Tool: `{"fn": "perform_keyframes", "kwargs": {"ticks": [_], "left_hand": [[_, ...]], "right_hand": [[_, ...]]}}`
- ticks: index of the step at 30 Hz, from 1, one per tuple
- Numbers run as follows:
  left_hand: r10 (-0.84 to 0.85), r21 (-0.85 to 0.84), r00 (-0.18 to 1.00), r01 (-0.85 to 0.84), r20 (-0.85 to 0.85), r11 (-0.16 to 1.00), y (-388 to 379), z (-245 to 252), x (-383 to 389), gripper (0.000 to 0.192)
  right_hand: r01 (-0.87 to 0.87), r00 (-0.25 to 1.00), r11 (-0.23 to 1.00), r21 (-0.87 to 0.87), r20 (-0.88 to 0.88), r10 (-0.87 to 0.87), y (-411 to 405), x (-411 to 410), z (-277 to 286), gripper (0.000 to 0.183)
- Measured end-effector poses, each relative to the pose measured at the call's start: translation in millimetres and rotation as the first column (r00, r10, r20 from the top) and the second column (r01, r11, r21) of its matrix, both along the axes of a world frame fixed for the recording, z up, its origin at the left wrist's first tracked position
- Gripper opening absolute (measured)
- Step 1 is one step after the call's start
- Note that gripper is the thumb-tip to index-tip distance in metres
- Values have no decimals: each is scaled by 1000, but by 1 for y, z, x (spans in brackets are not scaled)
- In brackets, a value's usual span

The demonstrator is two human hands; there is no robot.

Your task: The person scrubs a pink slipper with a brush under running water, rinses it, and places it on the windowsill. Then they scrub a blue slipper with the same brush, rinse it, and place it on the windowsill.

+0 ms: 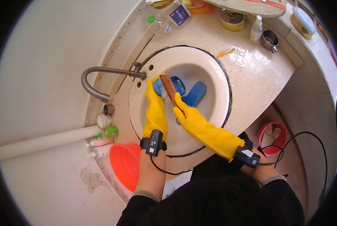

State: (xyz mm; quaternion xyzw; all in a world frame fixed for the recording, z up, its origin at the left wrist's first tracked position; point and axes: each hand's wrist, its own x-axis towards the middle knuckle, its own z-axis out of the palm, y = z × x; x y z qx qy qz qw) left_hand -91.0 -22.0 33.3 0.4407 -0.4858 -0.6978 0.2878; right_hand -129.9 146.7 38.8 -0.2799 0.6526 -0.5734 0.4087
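Note:
Both hands wear long yellow rubber gloves over a round white sink (pixel 181 53). My left hand (pixel 154 97) grips a blue slipper (pixel 159 87) near the faucet side of the bowl; the glove hides part of it. In my right hand (pixel 186 111) is a wooden-backed scrubbing brush (pixel 169 87), its bristle side against the slipper with some whitish foam there. Another blue slipper (pixel 195 94) lies in the basin, just right of the brush. Which slipper the blue strap (pixel 178 85) behind the brush belongs to is hard to tell.
A curved metal faucet (pixel 109 69) stands left of the sink. An orange-red plastic basin (pixel 125 163) and a green bottle (pixel 112 132) are at lower left. Clear plastic bottles (pixel 160 25), a spray bottle (pixel 256 29) and a metal cup (pixel 270 39) stand along the back counter.

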Motion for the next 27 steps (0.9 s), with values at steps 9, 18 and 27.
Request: {"fn": "perform_keyframes", "kwargs": {"ticks": [9,18,27], "left_hand": [[-19,-85,999,21,28,996,-26,0,0,47],[-87,51,996,85,37,995,-49,-24,11,54],[85,71,996,-87,35,994,-31,-3,9,51]], "right_hand": [[-61,989,996,-61,-140,52,-8,13,-3,55],[-106,949,994,2,-299,102,-18,-4,-5,56],[-139,954,990,12,-266,137,-13,8,-23,58]]}}
